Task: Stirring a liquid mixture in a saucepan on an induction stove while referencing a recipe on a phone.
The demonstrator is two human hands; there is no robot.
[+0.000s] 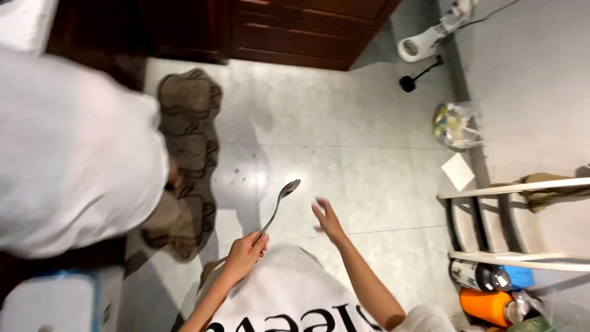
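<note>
My left hand (244, 255) grips the handle end of a long metal spoon (279, 204), whose bowl points up and away over the pale tiled floor (344, 123). My right hand (327, 220) hovers just right of the spoon with fingers spread and blurred, holding nothing. My white printed shirt (289, 301) fills the bottom of the view.
Another person in a white top (67, 154) stands close at the left, over a brown mat (190, 147). A white rack (516, 221) with bottles, including an orange one (488, 305), stands at the right. Behind are a plastic bag (456, 125), dark wooden cabinets (295, 27) and a white container (55, 301).
</note>
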